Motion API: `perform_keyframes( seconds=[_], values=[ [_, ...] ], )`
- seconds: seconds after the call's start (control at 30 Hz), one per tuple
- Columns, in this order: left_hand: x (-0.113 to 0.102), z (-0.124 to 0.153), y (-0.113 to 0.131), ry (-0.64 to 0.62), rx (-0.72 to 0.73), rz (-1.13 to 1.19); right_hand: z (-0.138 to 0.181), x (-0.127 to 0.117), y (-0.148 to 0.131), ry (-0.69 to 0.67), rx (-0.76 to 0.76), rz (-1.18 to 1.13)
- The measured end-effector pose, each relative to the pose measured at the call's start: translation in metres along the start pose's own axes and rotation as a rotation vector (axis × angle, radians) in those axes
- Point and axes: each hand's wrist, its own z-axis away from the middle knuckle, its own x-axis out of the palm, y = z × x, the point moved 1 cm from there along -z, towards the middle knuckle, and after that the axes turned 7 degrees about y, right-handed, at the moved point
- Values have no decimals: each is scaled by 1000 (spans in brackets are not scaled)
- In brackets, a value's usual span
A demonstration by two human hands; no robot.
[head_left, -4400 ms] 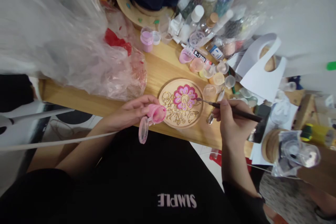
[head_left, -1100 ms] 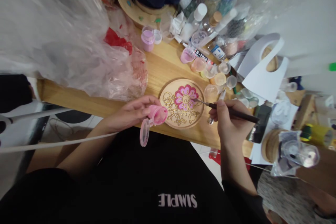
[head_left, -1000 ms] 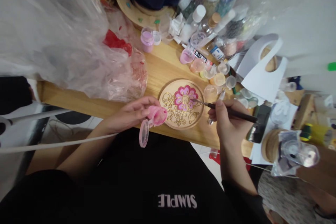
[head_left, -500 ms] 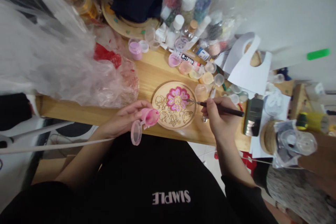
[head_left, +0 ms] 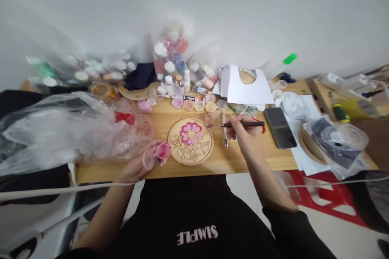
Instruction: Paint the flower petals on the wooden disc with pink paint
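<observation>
My left hand (head_left: 136, 166) is closed around a small plastic cup (head_left: 164, 151) of pink paste, tilted so its mouth faces me. Its clear lid (head_left: 148, 160) hangs open on the near side. A round wooden disc (head_left: 207, 147) lies flat just right of the cup, bearing raised gold outlines and a pink and magenta flower (head_left: 191, 133). In my right hand (head_left: 242, 133) is a slim palette knife (head_left: 247, 124) with a dark handle, held like a pen. Its thin metal tip hovers at the disc's upper right edge; contact there cannot be made out.
Open paint cups (head_left: 210, 107) and a glue tube (head_left: 190, 98) line the back, before several bottles (head_left: 179, 83). A pen (head_left: 225, 133) lies beside the disc. Right of my hand is a phone (head_left: 280, 128); plastic bags (head_left: 75, 125) cover the left. A white cable (head_left: 75, 188) crosses in front.
The head view has tilted up, showing more wall. My right hand has drawn the palette knife's tip from the flower's petals out toward the disc's edge. My left hand still holds the cup.
</observation>
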Motion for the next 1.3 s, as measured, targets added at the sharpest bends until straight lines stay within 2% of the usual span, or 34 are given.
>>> perform_keyframes(
  seconds=[0.13, 0.23, 0.3, 0.43, 0.57, 0.87, 1.07, 1.3],
  values=[
    [7, -13, 20, 11, 86, -98, 5, -2, 6, 85, 29, -187],
    [22, -36, 31, 52, 236, -101, 9, 0, 11, 90, 28, -289],
    [35, -56, 36, 57, 286, -90, 13, 1, 13, 104, 22, -325],
    [51, -93, 40, 94, 297, -66, 25, 3, 17, 150, 26, -339],
    [54, -114, 39, 124, 241, -48, 36, 8, 20, 162, 26, -208],
    [49, -115, 36, 165, 148, 37, 31, 22, 27, 166, -51, 146],
    [44, -118, 29, 166, 107, 94, 30, 24, 25, 113, -31, 222],
    [40, -119, 28, 166, 90, 91, 31, 24, 22, 111, -41, 271]
  ],
)
